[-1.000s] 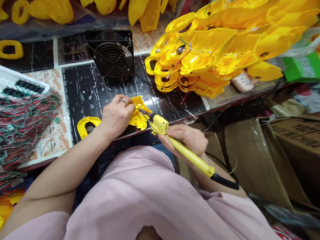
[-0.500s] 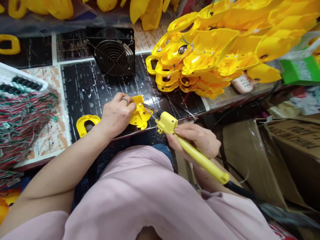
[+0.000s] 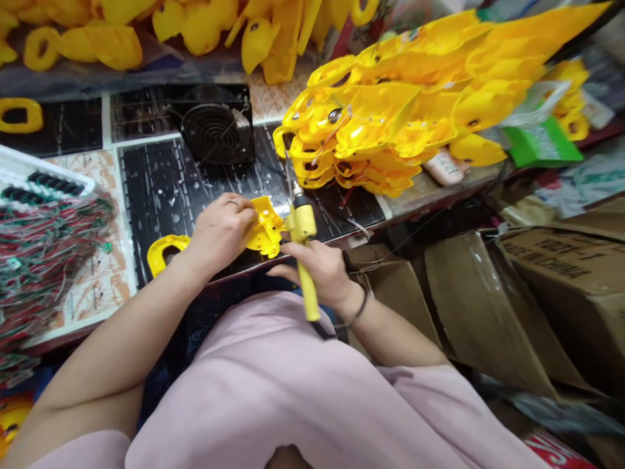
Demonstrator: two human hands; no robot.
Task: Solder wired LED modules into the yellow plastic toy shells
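Observation:
My left hand (image 3: 219, 231) is closed on a small yellow plastic part (image 3: 265, 231) at the front edge of the black work mat (image 3: 161, 189). My right hand (image 3: 317, 270) grips a yellow soldering iron (image 3: 303, 251) held almost upright, its metal tip pointing away from me, just right of the part. A yellow plastic handle piece (image 3: 163, 251) lies on the mat under my left wrist.
A large heap of yellow plastic shells (image 3: 390, 117) with wires fills the right of the bench. A black fan (image 3: 215, 130) stands behind the mat. Bundled red and green wired boards (image 3: 43, 254) lie left. Cardboard boxes (image 3: 537, 293) stand on the right.
My right hand has swung the soldering iron from lying slanted with its tip on the part to nearly upright, tip lifted off. My left hand stays on the part.

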